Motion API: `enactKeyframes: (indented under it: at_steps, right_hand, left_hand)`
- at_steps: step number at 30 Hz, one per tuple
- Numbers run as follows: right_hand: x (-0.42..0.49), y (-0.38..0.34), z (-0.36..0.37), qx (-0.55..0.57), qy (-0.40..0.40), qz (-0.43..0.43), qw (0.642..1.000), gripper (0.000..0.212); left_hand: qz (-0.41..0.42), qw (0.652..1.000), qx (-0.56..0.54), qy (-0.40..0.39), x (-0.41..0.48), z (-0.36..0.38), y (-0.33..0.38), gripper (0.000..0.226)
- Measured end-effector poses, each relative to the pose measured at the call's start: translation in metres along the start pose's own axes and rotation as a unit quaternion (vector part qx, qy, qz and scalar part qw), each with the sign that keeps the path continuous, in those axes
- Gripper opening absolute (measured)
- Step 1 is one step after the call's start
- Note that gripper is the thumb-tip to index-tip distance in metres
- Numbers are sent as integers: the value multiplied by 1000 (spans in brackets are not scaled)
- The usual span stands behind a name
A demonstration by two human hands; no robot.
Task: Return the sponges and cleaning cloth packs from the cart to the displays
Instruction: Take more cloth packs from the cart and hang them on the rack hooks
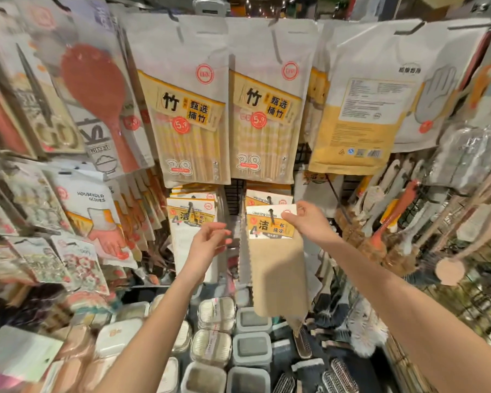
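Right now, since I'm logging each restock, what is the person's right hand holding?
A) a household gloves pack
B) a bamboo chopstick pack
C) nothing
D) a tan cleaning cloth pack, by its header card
D: the right hand pinches the upper right corner of the header card on the tan cleaning cloth pack.

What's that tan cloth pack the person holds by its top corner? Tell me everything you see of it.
The cleaning cloth pack is a flat tan cloth hanging below a white and yellow card header printed with a large 4. It hangs upright, and a dark hook shows at the header's hole. The right hand pinches the header's top right corner.
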State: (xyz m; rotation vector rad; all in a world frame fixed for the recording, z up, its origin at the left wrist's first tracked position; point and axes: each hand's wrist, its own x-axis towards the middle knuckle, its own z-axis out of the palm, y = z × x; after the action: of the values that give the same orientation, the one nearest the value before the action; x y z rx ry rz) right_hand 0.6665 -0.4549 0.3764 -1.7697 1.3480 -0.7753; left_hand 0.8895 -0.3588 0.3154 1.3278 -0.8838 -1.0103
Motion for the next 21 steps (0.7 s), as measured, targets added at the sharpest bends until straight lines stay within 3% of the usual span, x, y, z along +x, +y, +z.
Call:
enactKeyframes:
  at_steps: [4,8,13,16,21]
  right_hand:
    - [29,-6,10,-32,48,39,998,30]
    - [42,-4,19,-62,60,102,991,33]
    - [-13,11,6,-42,20,112,993,64]
    - [-68,32,-17,3,-5,127,992,53]
    - [-194,108,-81,61,46,165,983,24]
  left_hand:
    - [-9,1000,21,-10,-1,12,3,15]
    - [-18,998,53,-37,-7,23,10,18]
    - [-15,993,76,-85,-25,48,12,20]
    - [-29,984,95,-147,-46,82,8,18]
    - [-65,953,87,-283,-111,182,-6,13]
